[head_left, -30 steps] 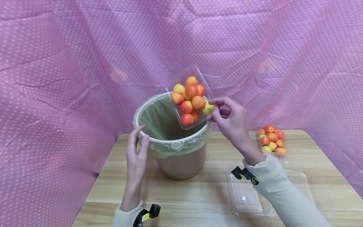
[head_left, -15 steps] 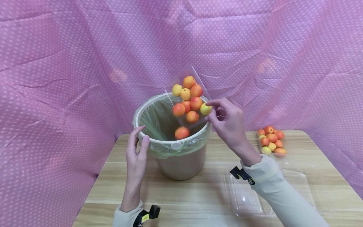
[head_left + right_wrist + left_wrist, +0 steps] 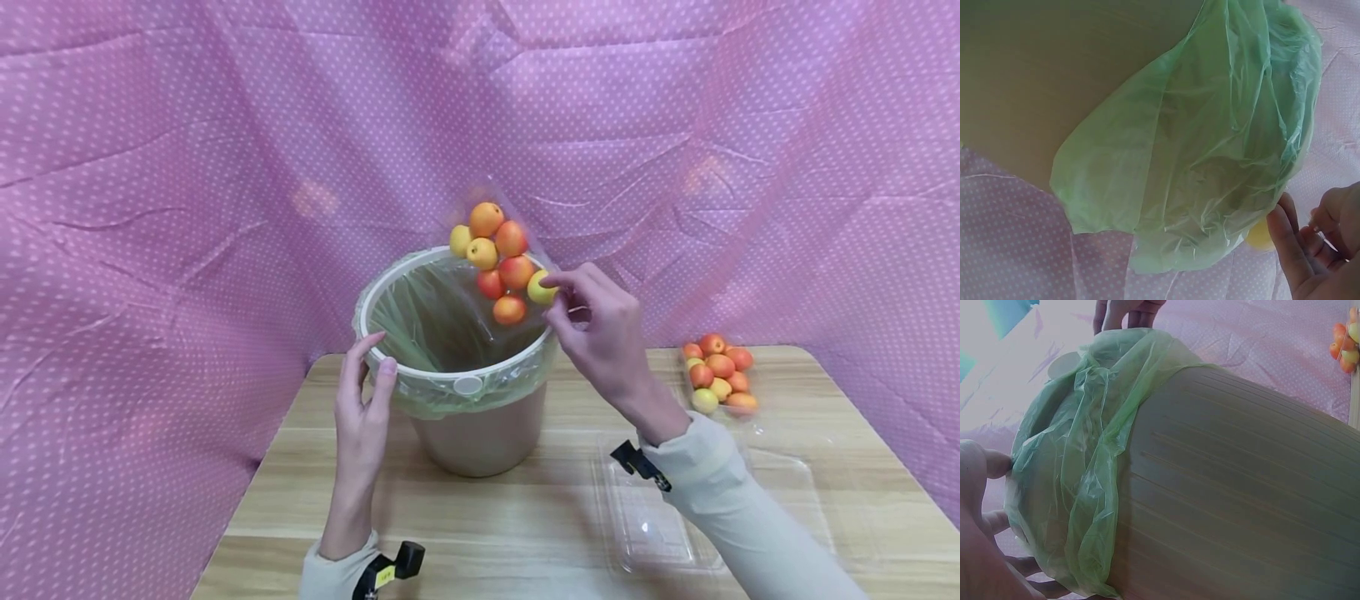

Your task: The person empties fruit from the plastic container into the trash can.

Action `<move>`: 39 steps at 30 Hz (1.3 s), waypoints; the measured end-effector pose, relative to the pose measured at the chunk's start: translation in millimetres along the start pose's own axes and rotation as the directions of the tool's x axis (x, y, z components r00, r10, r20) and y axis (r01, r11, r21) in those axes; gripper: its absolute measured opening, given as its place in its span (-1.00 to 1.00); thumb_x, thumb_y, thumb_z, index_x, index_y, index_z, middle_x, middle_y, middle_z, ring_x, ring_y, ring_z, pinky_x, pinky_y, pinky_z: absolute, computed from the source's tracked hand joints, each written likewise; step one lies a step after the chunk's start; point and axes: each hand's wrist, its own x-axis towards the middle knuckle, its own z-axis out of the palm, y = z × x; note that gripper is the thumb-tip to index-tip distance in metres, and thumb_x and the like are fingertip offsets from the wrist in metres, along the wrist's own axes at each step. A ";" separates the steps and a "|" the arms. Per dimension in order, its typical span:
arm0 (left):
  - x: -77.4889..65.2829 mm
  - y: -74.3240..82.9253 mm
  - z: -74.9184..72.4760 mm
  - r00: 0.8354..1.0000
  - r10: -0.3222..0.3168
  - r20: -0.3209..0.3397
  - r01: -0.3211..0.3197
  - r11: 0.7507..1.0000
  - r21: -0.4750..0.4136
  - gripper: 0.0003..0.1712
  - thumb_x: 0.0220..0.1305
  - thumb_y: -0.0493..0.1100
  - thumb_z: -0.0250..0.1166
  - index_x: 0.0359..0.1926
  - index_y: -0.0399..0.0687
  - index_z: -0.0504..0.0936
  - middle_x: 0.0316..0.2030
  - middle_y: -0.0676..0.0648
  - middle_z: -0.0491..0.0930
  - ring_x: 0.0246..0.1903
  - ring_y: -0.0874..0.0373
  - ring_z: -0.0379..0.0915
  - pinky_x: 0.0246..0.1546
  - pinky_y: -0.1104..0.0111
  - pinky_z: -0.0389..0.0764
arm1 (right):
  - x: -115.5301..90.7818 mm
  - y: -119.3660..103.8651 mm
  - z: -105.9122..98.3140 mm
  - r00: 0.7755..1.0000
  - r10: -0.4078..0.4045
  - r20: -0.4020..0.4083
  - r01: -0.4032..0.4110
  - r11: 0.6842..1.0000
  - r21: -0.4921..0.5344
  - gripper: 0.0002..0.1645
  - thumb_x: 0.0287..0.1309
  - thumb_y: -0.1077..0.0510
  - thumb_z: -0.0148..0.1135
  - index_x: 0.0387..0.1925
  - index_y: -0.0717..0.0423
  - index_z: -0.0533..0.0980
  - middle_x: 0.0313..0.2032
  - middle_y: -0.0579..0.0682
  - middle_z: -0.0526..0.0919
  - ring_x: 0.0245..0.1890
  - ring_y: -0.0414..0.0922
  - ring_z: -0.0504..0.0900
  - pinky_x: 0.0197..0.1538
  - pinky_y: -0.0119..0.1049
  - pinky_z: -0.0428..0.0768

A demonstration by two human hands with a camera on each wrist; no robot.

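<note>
My right hand (image 3: 603, 333) pinches the near right edge of a clear plastic tray (image 3: 534, 237), tilted over the mouth of a trash can (image 3: 480, 433). Several small red, orange and yellow fruits (image 3: 516, 272) lie in the tray, and a yellow fruit (image 3: 540, 287) sits right at my fingertips. A thin green bag (image 3: 442, 396) lines the can and folds over its white rim. At the rim's left side my left hand (image 3: 362, 417) holds on, thumb in front and a bent finger over the edge. In the right wrist view the bag (image 3: 1210, 137) hides most of the tray.
On the right of the wooden table (image 3: 480, 533) stands another clear tray of similar fruits (image 3: 721, 365). A clear plastic lid or container (image 3: 652, 525) lies in front of it, under the right forearm. Pink dotted cloth (image 3: 225, 167) hangs behind and at the sides.
The tray has tipped further and shifted slightly left with my right hand. A red-orange fruit fell from it into the can, and fewer fruits show in the tray. My left hand stayed put.
</note>
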 end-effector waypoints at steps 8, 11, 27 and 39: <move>-1.1 0.7 -0.7 1.000 0.002 0.000 -0.002 1.000 0.006 -0.57 0.55 -0.10 0.16 0.36 -0.01 0.49 0.33 0.03 0.41 0.41 0.03 0.19 0.28 -0.21 0.33 | -1.8 -0.4 1.0 0.999 -0.051 0.006 0.051 0.998 -0.037 -0.68 0.02 0.55 0.26 -0.17 0.30 0.67 -0.41 0.04 0.55 -0.41 -0.19 0.63 -0.27 -0.57 0.63; -1.1 0.9 -0.8 1.000 0.001 -0.002 -0.001 1.000 0.010 -0.57 0.55 -0.09 0.17 0.36 0.00 0.49 0.32 0.03 0.41 0.41 0.02 0.20 0.27 -0.21 0.33 | -2.2 0.1 1.2 0.998 -0.069 0.003 0.069 0.996 -0.052 -0.68 0.01 0.56 0.26 -0.18 0.31 0.67 -0.40 0.04 0.56 -0.42 -0.19 0.62 -0.27 -0.56 0.63; -0.5 1.0 -0.4 1.000 -0.013 -0.002 0.013 1.000 -0.012 -0.56 0.54 -0.10 0.18 0.36 -0.01 0.49 0.33 0.04 0.40 0.40 0.02 0.23 0.22 -0.20 0.39 | -2.7 -1.7 1.1 0.967 -0.255 0.019 0.252 0.942 -0.222 -0.73 0.08 0.50 0.19 -0.19 0.29 0.66 -0.40 0.02 0.54 -0.53 -0.18 0.51 -0.53 -0.37 0.52; -0.8 1.1 -0.9 1.000 -0.007 0.001 0.007 1.000 0.003 -0.56 0.55 -0.10 0.17 0.36 -0.01 0.49 0.34 0.02 0.39 0.44 0.06 0.15 0.31 -0.22 0.31 | -2.0 -4.8 -5.3 0.970 -0.245 -0.007 0.237 0.946 -0.223 -0.72 0.11 0.53 0.18 -0.17 0.32 0.66 -0.37 0.05 0.58 -0.47 -0.13 0.58 -0.44 -0.36 0.64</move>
